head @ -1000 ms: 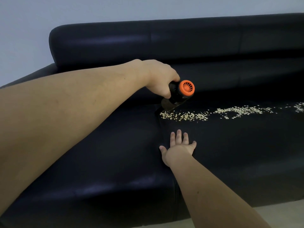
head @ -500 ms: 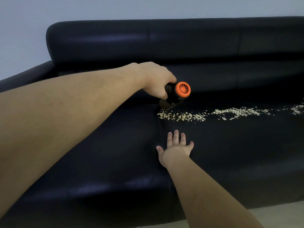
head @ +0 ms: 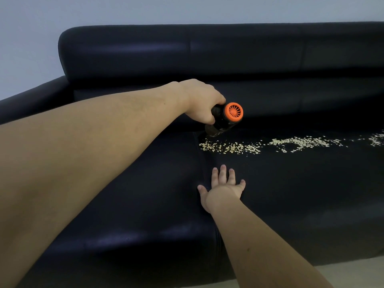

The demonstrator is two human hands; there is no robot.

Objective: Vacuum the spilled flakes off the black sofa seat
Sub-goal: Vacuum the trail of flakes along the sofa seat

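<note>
My left hand (head: 202, 102) grips a small black handheld vacuum (head: 223, 119) with an orange fan cap facing me. Its nozzle points down at the left end of a trail of pale flakes (head: 230, 147) on the black sofa seat (head: 291, 183). The trail runs rightward across the seat to the frame's right edge. My right hand (head: 223, 187) rests flat on the seat below the flakes, fingers spread, next to the seam between two cushions.
The sofa backrest (head: 207, 53) rises behind the vacuum and the left armrest (head: 31, 98) lies at the far left. A pale wall stands behind. A strip of light floor (head: 353, 271) shows at the bottom right.
The vacuum and my left hand stay at the left end of the flake trail, and my right hand stays on the seat. The view has shifted slightly.
</note>
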